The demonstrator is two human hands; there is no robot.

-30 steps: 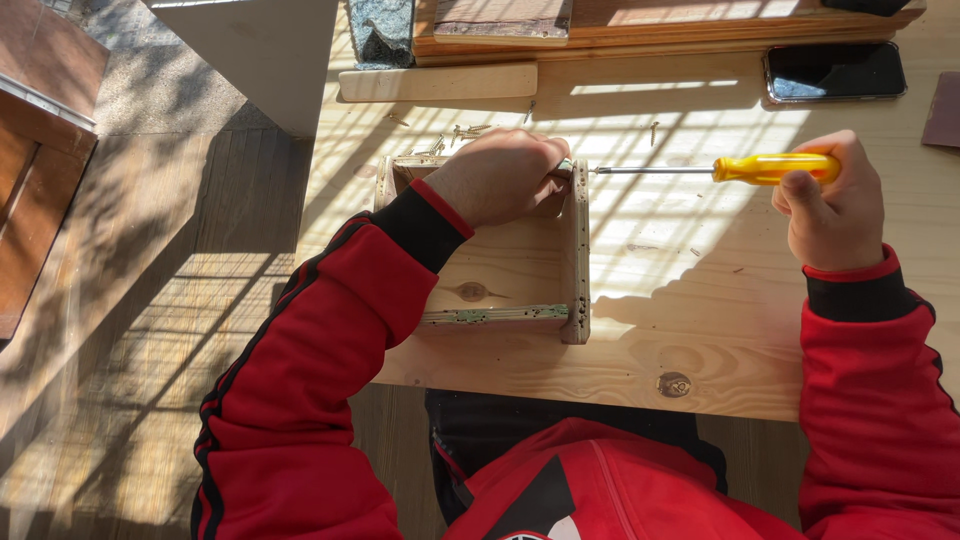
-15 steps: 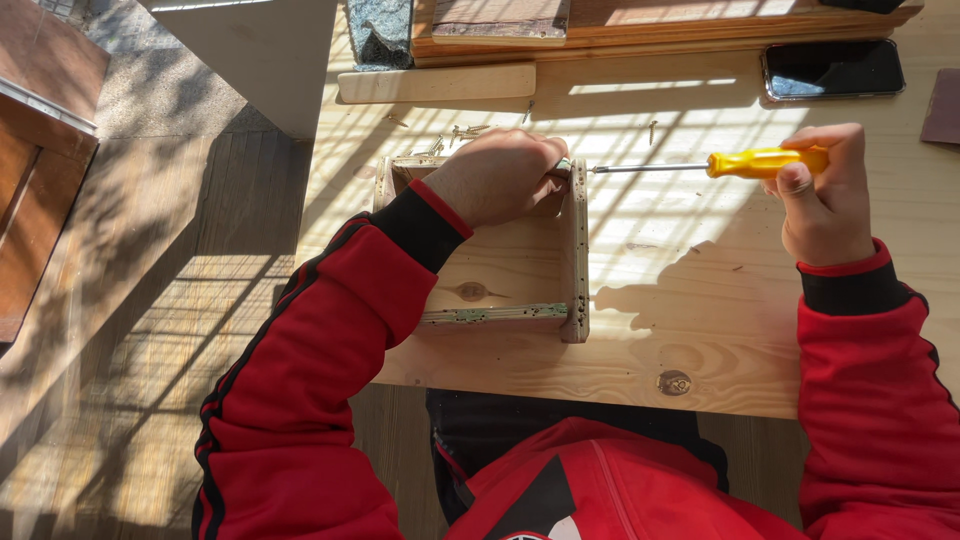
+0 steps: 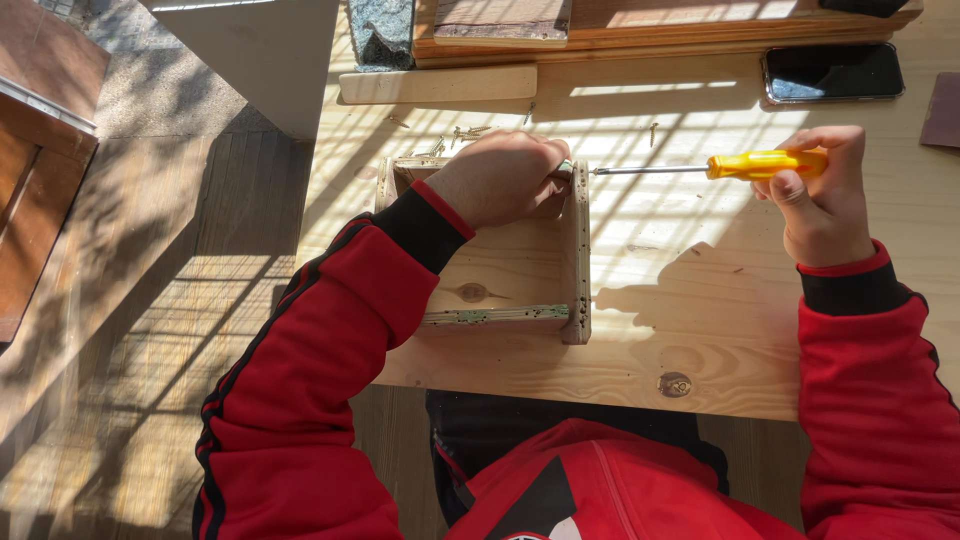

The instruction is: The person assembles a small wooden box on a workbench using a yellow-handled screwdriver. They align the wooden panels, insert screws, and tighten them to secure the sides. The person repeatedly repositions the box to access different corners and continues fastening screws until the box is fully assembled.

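A small open wooden frame (image 3: 575,260) of worn slats lies on a pale pine board (image 3: 690,330). My left hand (image 3: 497,178) rests over the frame's far right corner and grips it. My right hand (image 3: 822,195) holds a screwdriver with a yellow handle (image 3: 765,164); its thin metal shaft (image 3: 645,170) lies level and points left, the tip meeting the frame's right slat beside my left fingers. Both sleeves are red with black cuffs.
Loose screws (image 3: 455,135) lie scattered beyond the frame. A flat wooden strip (image 3: 437,85) and stacked boards (image 3: 620,30) sit at the back. A dark phone (image 3: 832,72) lies at the back right. The board's left edge drops to a slatted floor (image 3: 170,330).
My right hand and the screwdriver have shifted slightly up and turned about the shaft. The left hand and the frame have stayed where they were.
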